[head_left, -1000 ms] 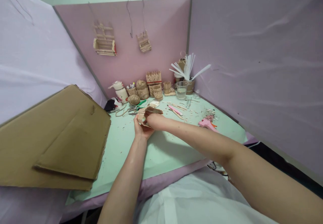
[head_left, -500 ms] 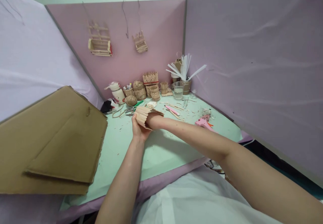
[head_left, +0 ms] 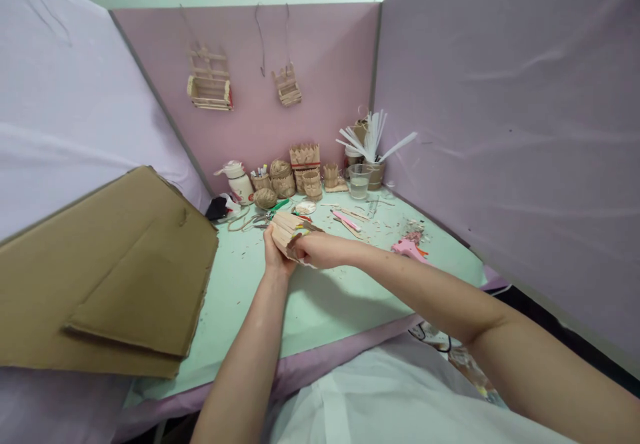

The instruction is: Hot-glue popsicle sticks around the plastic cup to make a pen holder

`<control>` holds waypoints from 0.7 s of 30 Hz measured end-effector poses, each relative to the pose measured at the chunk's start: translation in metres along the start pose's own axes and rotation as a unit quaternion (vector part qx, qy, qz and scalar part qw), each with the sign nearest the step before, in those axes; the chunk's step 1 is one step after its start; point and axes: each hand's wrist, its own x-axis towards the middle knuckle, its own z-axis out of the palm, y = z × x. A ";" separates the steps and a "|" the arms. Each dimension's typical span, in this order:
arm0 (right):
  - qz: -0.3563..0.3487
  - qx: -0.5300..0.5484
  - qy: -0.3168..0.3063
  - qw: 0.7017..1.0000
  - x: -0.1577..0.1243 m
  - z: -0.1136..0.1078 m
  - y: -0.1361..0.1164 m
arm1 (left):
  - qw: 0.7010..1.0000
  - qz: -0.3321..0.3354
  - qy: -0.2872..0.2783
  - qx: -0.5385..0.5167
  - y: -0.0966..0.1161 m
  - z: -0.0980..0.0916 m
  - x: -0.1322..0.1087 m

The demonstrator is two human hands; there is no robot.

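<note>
A holder covered in pale wooden craft sticks (head_left: 284, 229) is tilted above the table, its open end facing right. My left hand (head_left: 276, 259) is wrapped round its lower left side. At the opening, my right hand (head_left: 323, 249) has curled fingers partly inside the rim; their tips are hidden, and I cannot see what they grip. A bit of yellow shows inside the opening. Just behind the holder lie a green-handled tool (head_left: 280, 205) and a small white dish (head_left: 305, 208). A pink pen-like tool (head_left: 345, 220) rests among loose sticks.
Cardboard sheets (head_left: 135, 284) lean at the left. Along the back stand a white bottle (head_left: 240, 183), a twine ball (head_left: 265, 197), stick-covered cups (head_left: 313, 184), a clear cup of liquid (head_left: 359, 185) and white strips (head_left: 373, 134). A pink glue gun (head_left: 409, 249) lies right, near scraps.
My right hand has drawn back out of the holder towards the right, so its knuckles now show at the rim. My left hand keeps its hold. The whole view has shifted slightly.
</note>
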 end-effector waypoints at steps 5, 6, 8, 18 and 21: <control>0.158 0.174 -0.005 0.972 -0.022 -0.042 -0.027 | 0.998 -0.009 0.049 -0.037 0.013 -0.007 0.001; 0.189 0.239 0.027 0.952 -0.027 -0.049 -0.028 | 0.997 -0.018 0.054 -0.044 0.014 -0.008 0.001; 0.222 0.330 0.078 0.914 -0.035 -0.059 -0.027 | 0.995 -0.033 0.067 -0.063 0.016 -0.009 -0.001; 0.266 0.389 0.173 0.865 -0.048 -0.062 -0.004 | 0.992 -0.029 0.087 -0.092 0.017 -0.008 -0.006; 0.247 0.353 0.210 0.878 -0.046 -0.059 -0.008 | 0.990 -0.030 0.090 -0.103 0.017 -0.009 -0.007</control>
